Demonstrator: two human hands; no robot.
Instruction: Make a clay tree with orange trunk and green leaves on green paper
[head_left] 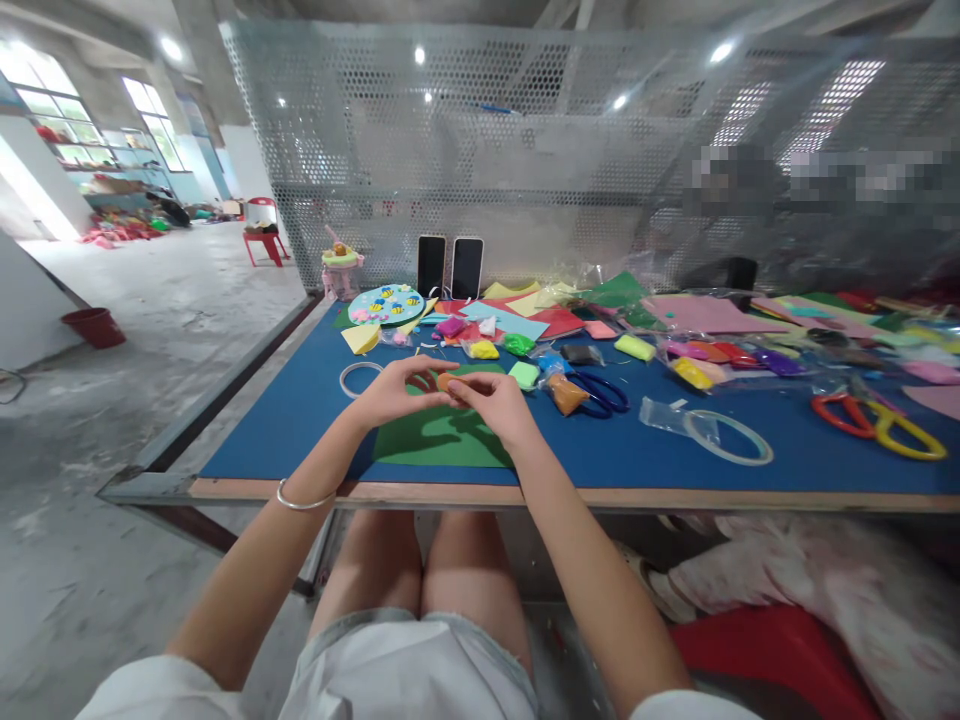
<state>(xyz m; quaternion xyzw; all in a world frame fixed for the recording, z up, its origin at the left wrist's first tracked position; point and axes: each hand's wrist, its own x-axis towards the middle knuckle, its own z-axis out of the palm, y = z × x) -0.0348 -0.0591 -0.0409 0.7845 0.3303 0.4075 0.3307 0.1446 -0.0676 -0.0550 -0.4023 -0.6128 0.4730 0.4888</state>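
Above a green sheet [442, 442] on the blue tabletop, my left hand [401, 390] and my right hand [491, 398] meet around a small orange-brown piece [447, 382]. The right thumb and fingers pinch the piece. My left fingers curve against its other side, closed on it too. A white tape ring [361, 380] lies beside my left hand. Right of my right hand are a light green clay block [523, 376], an orange clay packet [567, 394] and dark blue scissors [604, 394].
A round bee-decorated board [386, 305] and two upright phones [430, 266] [467, 268] stand at the back. Colored papers and clay packets spread rightward. Red-yellow scissors [889, 425] and another tape ring [739, 438] lie right. A seated person's legs [795, 590] show at lower right.
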